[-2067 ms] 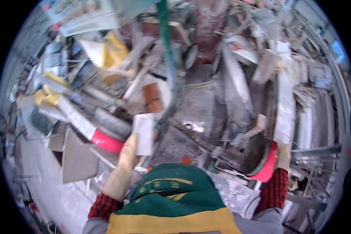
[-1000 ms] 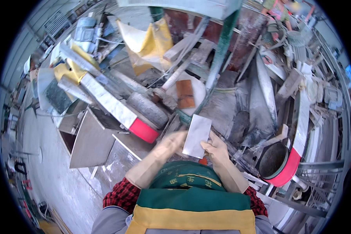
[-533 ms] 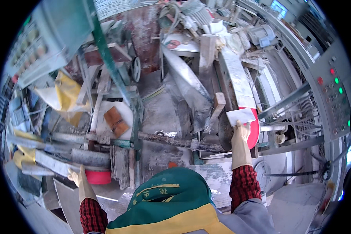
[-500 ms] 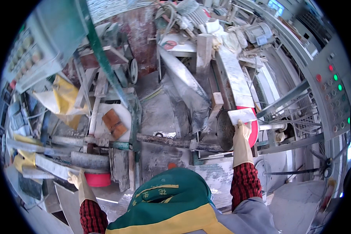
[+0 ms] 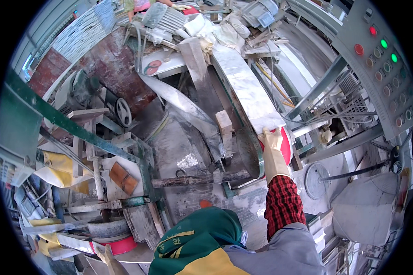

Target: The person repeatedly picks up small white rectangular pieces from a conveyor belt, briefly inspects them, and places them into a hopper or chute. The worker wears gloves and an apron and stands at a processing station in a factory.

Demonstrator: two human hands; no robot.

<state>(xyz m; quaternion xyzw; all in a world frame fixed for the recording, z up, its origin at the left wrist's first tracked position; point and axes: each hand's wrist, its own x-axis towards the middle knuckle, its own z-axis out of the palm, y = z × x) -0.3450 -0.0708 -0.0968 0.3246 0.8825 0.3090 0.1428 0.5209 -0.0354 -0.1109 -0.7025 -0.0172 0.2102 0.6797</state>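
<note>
My right hand (image 5: pixel 274 146), in a cream rubber glove, is closed at the near end of a white marbled stone tile (image 5: pixel 265 120). The tile lies on a narrow conveyor belt, in line with other white slabs (image 5: pixel 236 68). Beneath that hand is the belt's red end roller (image 5: pixel 285 145). At lower left, my gloved left hand (image 5: pixel 108 259) has its fingers apart, close to a red roller (image 5: pixel 123 246) and the end of another white strip of stone (image 5: pixel 75 242). Its fingertips are small and slightly blurred; whether they touch the stone I cannot tell.
A control panel (image 5: pixel 383 68) with lit buttons stands at right. Green frame bars (image 5: pixel 78 130) cross the left side. A brown block (image 5: pixel 123 178) lies on a pale board. Motors (image 5: pixel 257 11) and cloths sit at the back, where another person's gloved hand (image 5: pixel 181 7) shows.
The view has turned. My right hand has brought the loose white tile down onto the belt, against the row of slabs. My left hand now appears lower, at the left red roller.
</note>
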